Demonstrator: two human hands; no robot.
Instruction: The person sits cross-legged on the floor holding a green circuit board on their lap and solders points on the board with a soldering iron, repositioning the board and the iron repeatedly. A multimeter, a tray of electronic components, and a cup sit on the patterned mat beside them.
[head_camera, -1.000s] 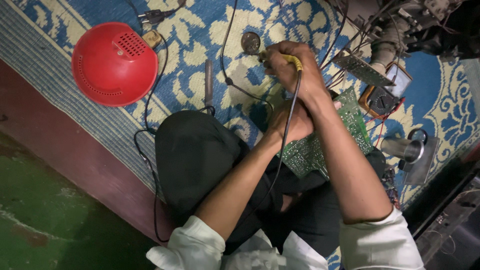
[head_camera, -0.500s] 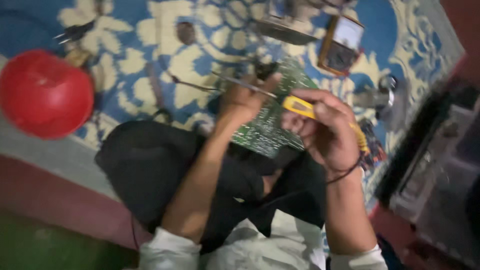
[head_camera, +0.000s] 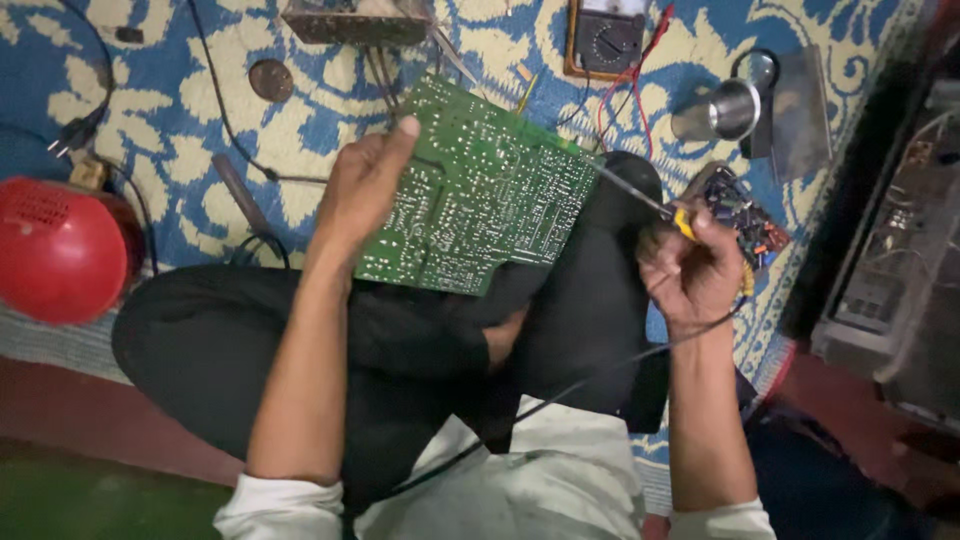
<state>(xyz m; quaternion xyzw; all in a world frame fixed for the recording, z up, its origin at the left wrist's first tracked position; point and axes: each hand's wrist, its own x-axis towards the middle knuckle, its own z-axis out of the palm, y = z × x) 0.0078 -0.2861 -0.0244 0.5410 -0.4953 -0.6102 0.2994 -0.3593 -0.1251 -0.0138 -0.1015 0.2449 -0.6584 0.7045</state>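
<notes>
My left hand (head_camera: 362, 190) grips the left edge of a green circuit board (head_camera: 485, 195), solder side up, held tilted over my crossed legs in black trousers. My right hand (head_camera: 690, 270) is closed around a yellow-handled soldering iron (head_camera: 640, 200); its thin metal tip lies at the board's right edge. The iron's black cord runs from my right hand down across my lap.
A red round speaker-like case (head_camera: 60, 250) sits at the left on the blue and cream carpet (head_camera: 180, 110). A multimeter (head_camera: 605, 38) with red leads, a shiny metal cup (head_camera: 722, 110), a small populated board (head_camera: 745, 210), a brown disc (head_camera: 271, 79) and a dark open chassis (head_camera: 890, 260) lie around.
The hands have parted: my left hand now holds the board up flat by its edge, and my right hand with the iron has moved to the board's right side. The view shifted.
</notes>
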